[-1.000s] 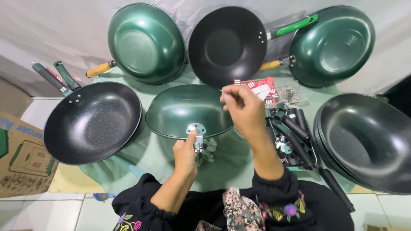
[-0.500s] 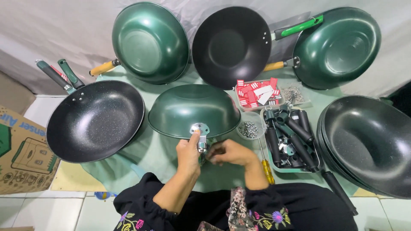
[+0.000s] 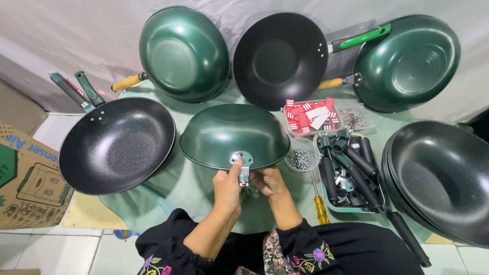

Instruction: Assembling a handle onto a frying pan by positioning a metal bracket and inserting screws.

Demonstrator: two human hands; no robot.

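A green wok (image 3: 232, 133) lies upside down in the middle of the green cloth, with a silver handle bracket (image 3: 241, 162) on its near rim. My left hand (image 3: 226, 189) grips the bracket from below, thumb pressed on the metal. My right hand (image 3: 268, 182) is right beside it, fingers closed at the bracket's lower end on a small part that I cannot make out. Both hands touch the bracket.
Finished woks stand around: black one with green handle (image 3: 117, 145) at left, two green (image 3: 183, 53) (image 3: 407, 61) and one black (image 3: 280, 58) at the back, a black stack (image 3: 443, 178) at right. Tray of handles (image 3: 351, 173), screw dish (image 3: 299, 159), screwdriver (image 3: 321, 209), red packets (image 3: 310, 116), cardboard box (image 3: 25, 178).
My right hand came down from above the wok near the red packets and joined my left hand at the bracket. My left hand stayed on the bracket.
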